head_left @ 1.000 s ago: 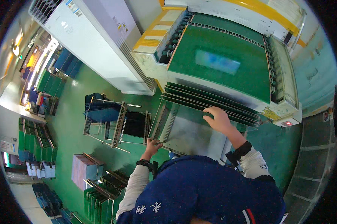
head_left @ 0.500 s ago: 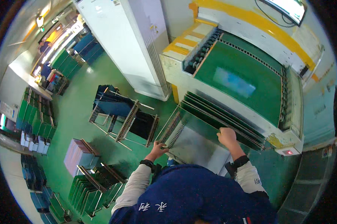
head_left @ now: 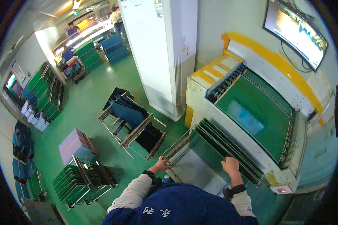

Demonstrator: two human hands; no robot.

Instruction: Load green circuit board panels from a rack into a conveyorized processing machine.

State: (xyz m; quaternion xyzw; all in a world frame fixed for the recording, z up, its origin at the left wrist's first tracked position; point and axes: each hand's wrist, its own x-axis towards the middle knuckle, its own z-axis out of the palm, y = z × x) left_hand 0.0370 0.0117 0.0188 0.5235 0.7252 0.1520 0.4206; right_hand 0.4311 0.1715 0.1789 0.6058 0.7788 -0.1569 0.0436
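Note:
A slotted metal rack [head_left: 178,150] stands in front of me, with several thin green panels [head_left: 229,148] upright in its far part. My right hand [head_left: 231,165] is closed at the upper edge of the nearest green panel [head_left: 205,150]; its fingertips are partly hidden. My left hand [head_left: 161,165] curls its thumb and fingers round the near left end of the rack, beside the toothed rail. A pale grey flat surface [head_left: 193,170] shows low in the rack, between my hands.
Behind the rack is a roller machine [head_left: 199,88] carrying a flat green panel [head_left: 256,116]. A white cabinet [head_left: 154,56] stands beyond. To the left are a rack of dark blue panels [head_left: 133,118], a pinkish stack [head_left: 76,144] and a green-panel rack [head_left: 73,183]. Other people work far off.
My view has shifted, so the rack and machine sit lower and further right. Both hands keep roughly the same places on the rack and panel.

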